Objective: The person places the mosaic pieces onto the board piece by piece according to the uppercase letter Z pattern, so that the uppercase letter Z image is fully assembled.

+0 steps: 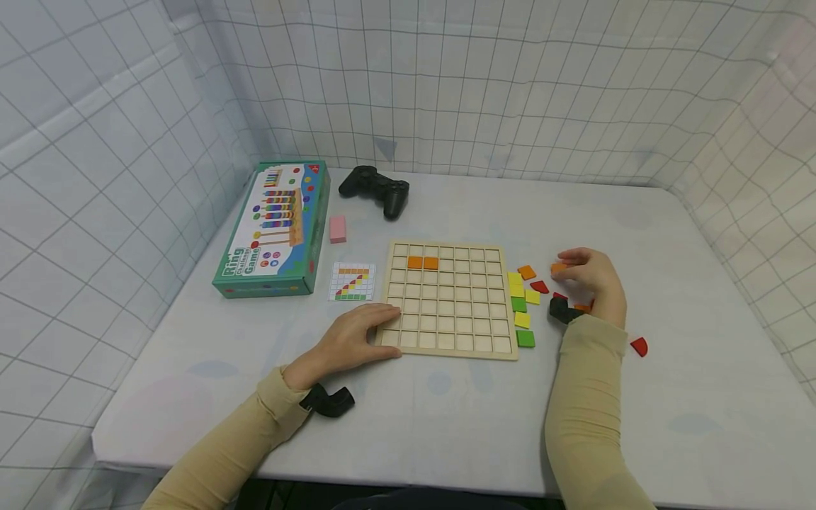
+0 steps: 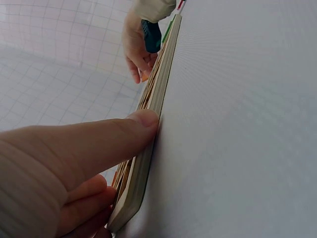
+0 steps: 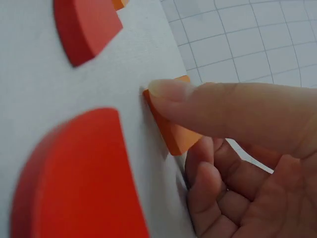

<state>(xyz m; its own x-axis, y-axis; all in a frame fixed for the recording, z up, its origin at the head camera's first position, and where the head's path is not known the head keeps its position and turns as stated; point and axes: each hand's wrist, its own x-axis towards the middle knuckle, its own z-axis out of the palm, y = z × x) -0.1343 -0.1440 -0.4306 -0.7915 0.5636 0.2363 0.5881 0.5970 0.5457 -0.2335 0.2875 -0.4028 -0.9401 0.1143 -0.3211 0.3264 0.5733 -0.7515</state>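
A wooden grid board [image 1: 455,307] lies on the table with two orange square tiles [image 1: 423,263] side by side in its upper left cells. At its near left corner my left hand [image 1: 349,336] holds the board, thumb [image 2: 146,119] against the near edge and fingers at the left edge. Right of the board, my right hand [image 1: 591,278] pinches an orange tile [image 3: 182,143], which is tilted at the table surface. Close to that hand lie red quarter-round pieces [image 3: 91,183]. A small pattern card [image 1: 353,282] rests left of the board.
Yellow tiles [image 1: 515,279], green tiles [image 1: 525,338] and another orange tile [image 1: 526,272] lie along the board's right edge. A red piece [image 1: 639,346] sits farther right. Behind are a green game box [image 1: 274,227], a pink block [image 1: 338,229] and a black game controller [image 1: 375,188].
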